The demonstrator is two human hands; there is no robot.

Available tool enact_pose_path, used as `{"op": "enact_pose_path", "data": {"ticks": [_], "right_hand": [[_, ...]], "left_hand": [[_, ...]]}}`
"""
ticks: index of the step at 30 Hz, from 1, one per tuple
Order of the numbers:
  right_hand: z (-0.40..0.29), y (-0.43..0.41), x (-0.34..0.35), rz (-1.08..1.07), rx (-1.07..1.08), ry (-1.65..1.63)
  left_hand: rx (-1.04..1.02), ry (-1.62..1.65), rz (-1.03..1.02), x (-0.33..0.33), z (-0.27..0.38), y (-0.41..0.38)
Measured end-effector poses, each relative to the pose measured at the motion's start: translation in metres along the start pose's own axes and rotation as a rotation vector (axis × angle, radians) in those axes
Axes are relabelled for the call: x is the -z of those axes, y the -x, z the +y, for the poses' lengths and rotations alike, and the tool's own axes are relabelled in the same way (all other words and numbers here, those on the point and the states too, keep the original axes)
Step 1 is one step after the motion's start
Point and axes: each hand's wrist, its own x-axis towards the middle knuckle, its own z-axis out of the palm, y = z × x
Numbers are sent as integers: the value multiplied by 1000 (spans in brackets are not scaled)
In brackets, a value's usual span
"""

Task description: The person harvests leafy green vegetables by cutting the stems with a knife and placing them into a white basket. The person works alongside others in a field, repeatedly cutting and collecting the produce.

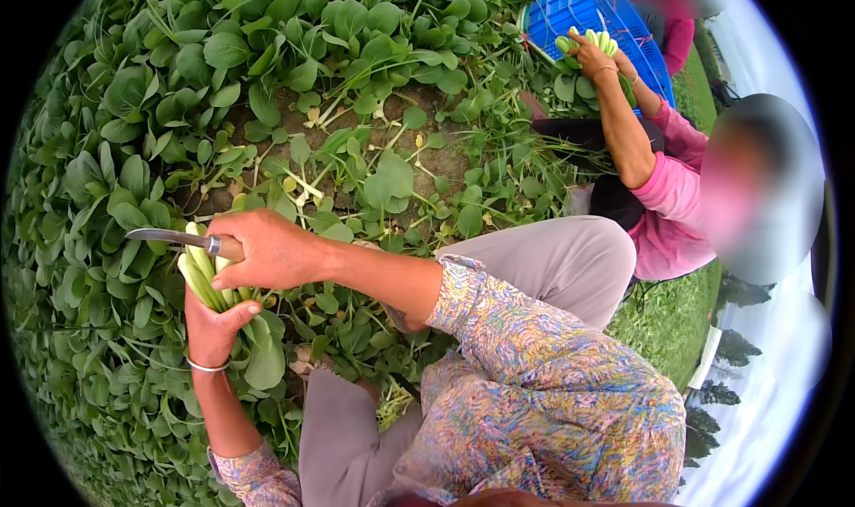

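My right hand [274, 250] grips a short, slightly curved knife [158, 234] by its wooden handle, with a metal collar at the blade's base. Its blade points left, across the pale stalks of a bunch of bok choy [208, 286]. My left hand [215, 330], with a white bangle at the wrist, holds that bunch from below, thumb across the stems. Stalk ends face up and green leaves [265, 360] hang down beside the thumb. The right thumb rests at the stalks; its other fingertips are hidden. Both hands are close together over the growing plants.
Dense leafy greens [120, 193] grow at left and top. Cut leaves lie on bare soil [434, 166] ahead. At upper right, a co-worker's hands [594, 59] hold a bunch of bok choy [604, 41] beside a blue plastic crate [558, 6]. Another person [678, 39] is beyond it.
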Motion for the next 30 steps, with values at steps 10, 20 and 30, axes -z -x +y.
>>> {"op": "enact_pose_path", "data": {"ticks": [10, 20, 30], "right_hand": [[60, -27, -1, 214, -194, 68], [166, -76, -78, 112, -345, 66], [173, -99, -101, 92, -271, 210]], "left_hand": [[-15, -254, 131, 35, -15, -13], [-35, -1679, 110, 95, -111, -79], [-86, -1493, 120, 110, -129, -56]]}}
